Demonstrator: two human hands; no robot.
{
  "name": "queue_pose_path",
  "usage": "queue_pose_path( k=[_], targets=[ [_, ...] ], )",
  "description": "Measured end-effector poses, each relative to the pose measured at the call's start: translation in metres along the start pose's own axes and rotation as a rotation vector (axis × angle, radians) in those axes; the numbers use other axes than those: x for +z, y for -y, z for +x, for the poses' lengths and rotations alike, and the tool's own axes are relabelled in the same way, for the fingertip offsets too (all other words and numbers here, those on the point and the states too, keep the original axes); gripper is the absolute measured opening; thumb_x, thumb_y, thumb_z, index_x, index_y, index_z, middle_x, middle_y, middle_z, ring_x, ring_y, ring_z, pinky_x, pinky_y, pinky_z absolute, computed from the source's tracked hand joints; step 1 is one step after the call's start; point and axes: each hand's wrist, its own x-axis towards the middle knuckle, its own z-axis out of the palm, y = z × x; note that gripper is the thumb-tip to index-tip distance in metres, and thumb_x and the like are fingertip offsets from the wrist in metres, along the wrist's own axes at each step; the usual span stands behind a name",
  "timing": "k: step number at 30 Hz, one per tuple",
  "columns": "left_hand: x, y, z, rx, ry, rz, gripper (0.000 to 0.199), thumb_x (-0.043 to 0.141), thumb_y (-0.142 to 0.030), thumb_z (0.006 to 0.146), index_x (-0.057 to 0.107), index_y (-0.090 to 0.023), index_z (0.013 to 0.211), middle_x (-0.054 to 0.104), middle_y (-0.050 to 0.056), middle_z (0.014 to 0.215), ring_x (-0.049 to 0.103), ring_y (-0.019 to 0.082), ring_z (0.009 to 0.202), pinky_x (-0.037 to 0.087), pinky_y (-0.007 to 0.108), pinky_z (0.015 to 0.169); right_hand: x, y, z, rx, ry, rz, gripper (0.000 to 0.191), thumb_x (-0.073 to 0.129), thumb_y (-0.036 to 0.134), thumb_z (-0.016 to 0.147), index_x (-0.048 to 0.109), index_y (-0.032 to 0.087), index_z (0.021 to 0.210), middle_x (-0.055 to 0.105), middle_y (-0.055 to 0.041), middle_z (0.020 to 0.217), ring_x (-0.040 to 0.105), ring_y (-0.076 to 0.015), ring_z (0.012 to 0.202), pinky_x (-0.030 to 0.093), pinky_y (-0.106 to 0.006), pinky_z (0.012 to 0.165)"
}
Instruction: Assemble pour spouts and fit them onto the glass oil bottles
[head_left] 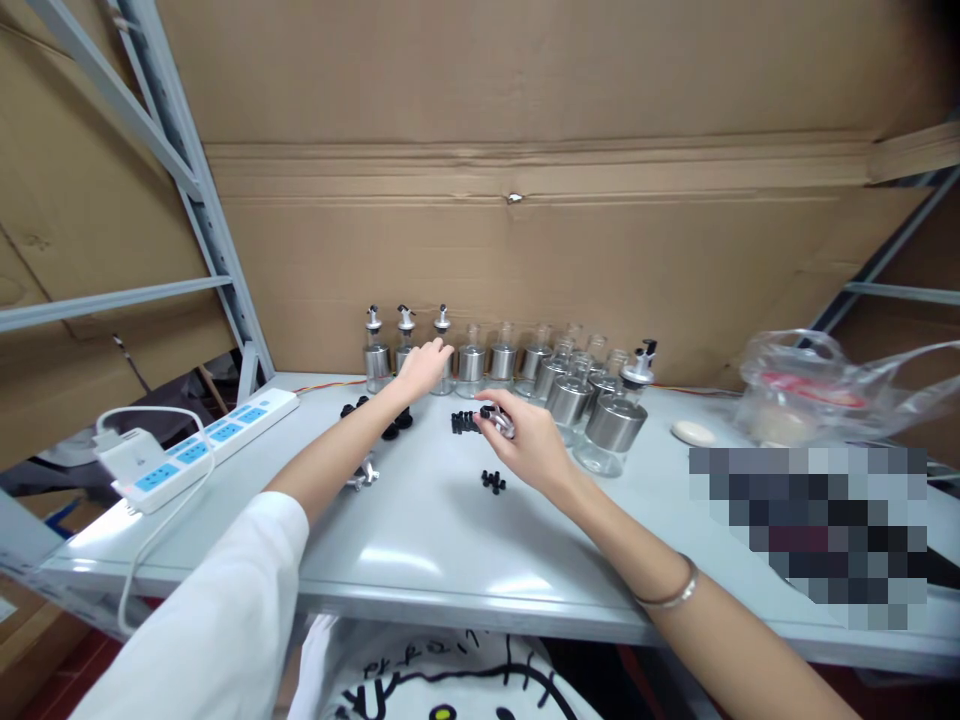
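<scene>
My left hand (pixel 425 368) reaches to the back row, its fingers closed at a glass bottle (pixel 442 378) with a steel band and a black-and-silver pour spout on top. The far side of its grip is hidden. My right hand (pixel 531 435) pinches a silver pour spout (pixel 501 421) with a black part, held above the table. Just left of it lie small black stoppers (pixel 465 422) in rows. A cluster of small black caps (pixel 493 482) sits nearer the front edge. Silver spout parts (pixel 366 472) and round black pieces (pixel 397 422) lie by my left forearm.
Several open-necked bottles (pixel 502 360) stand to the right along the back; a spouted bottle (pixel 615 425) is nearest. At left is a power strip (pixel 217 440) with a plugged-in white charger. A white oval object (pixel 694 433) and a plastic bag (pixel 817 390) lie at right.
</scene>
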Motion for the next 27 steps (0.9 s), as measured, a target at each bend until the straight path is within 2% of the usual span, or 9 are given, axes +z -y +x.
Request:
queue_pose_path(
  k=[6,8,13,16,19,22,24,25,27],
  targets=[
    [0.004,-0.02,0.039,-0.061,-0.062,-0.134,0.069,0.054,-0.025,0.089,0.015,-0.013,0.144,0.041,0.021,0.14,0.05,0.029,0.123,0.043,0.038,0.097,-0.002,0.002,0.0,-0.083,-0.081,0.035,0.018,0.048,0.027,0.088,0.063,0.019,0.094,0.069,-0.006,0.085,0.063,-0.017,0.067,0.047,-0.026,0.065],
    [0.006,-0.027,0.052,-0.07,-0.041,-0.168,0.067,0.055,-0.027,0.089,0.02,-0.013,0.143,0.048,0.021,0.134,0.053,0.03,0.119,0.044,0.039,0.095,-0.003,0.003,-0.001,-0.115,-0.099,0.053,0.018,0.046,0.026,0.09,0.063,0.019,0.092,0.068,-0.0061,0.085,0.06,-0.0154,0.064,0.046,-0.025,0.062],
    [0.007,-0.04,0.058,-0.082,-0.07,-0.202,0.031,0.048,-0.023,0.092,0.049,-0.016,0.122,0.055,0.018,0.122,0.059,0.03,0.109,0.046,0.04,0.089,-0.009,0.005,-0.001,-0.117,-0.19,0.077,0.017,0.045,0.025,0.092,0.059,0.019,0.085,0.059,-0.0036,0.075,0.053,-0.0142,0.062,0.043,-0.025,0.06],
    [-0.005,-0.045,0.047,-0.048,-0.14,-0.217,0.026,0.044,-0.023,0.094,0.051,-0.019,0.118,0.055,0.014,0.12,0.06,0.027,0.104,0.047,0.037,0.087,-0.012,0.008,0.0,-0.08,-0.322,0.074,0.015,0.045,0.029,0.092,0.056,0.02,0.09,0.054,-0.0026,0.074,0.05,-0.0151,0.063,0.044,-0.028,0.062],
    [-0.027,-0.047,0.032,0.003,-0.265,-0.224,0.025,0.041,-0.029,0.095,0.048,-0.021,0.118,0.051,0.011,0.123,0.059,0.025,0.105,0.046,0.036,0.087,-0.011,0.007,0.0,-0.047,-0.482,0.07,0.024,0.043,0.032,0.091,0.05,0.021,0.111,0.051,-0.006,0.088,0.051,-0.0184,0.072,0.047,-0.033,0.067],
    [-0.051,-0.047,0.01,0.099,-0.518,-0.286,0.021,0.04,-0.033,0.096,0.047,-0.022,0.113,0.053,0.007,0.117,0.055,0.021,0.107,0.044,0.034,0.092,-0.007,0.002,0.0,-0.089,-0.577,0.101,0.045,0.04,0.035,0.092,0.031,0.025,0.135,0.047,-0.0107,0.103,0.054,-0.0222,0.085,0.05,-0.042,0.077],
    [-0.061,-0.048,-0.012,0.146,-0.65,-0.389,0.02,0.034,-0.034,0.098,0.043,-0.023,0.112,0.054,0.006,0.11,0.056,0.018,0.102,0.044,0.034,0.091,-0.006,-0.001,-0.002,-0.174,-0.56,0.115,0.044,0.038,0.037,0.094,0.032,0.029,0.137,0.045,-0.0112,0.109,0.056,-0.0213,0.084,0.05,-0.044,0.08],
    [-0.064,-0.049,-0.026,0.162,-0.655,-0.446,0.021,0.032,-0.036,0.099,0.041,-0.023,0.111,0.054,0.005,0.105,0.058,0.017,0.096,0.046,0.033,0.088,-0.006,-0.001,-0.003,-0.214,-0.529,0.115,0.039,0.038,0.038,0.095,0.04,0.03,0.133,0.044,-0.0108,0.11,0.057,-0.0201,0.081,0.051,-0.043,0.079],
    [-0.065,-0.055,-0.058,0.196,-0.517,-0.542,0.022,0.028,-0.04,0.099,0.039,-0.023,0.11,0.054,0.003,0.091,0.059,0.015,0.081,0.049,0.031,0.079,-0.009,0.001,-0.007,-0.262,-0.461,0.12,0.031,0.037,0.04,0.096,0.057,0.029,0.117,0.044,-0.0102,0.112,0.059,-0.0182,0.078,0.053,-0.041,0.074]
  ],
)
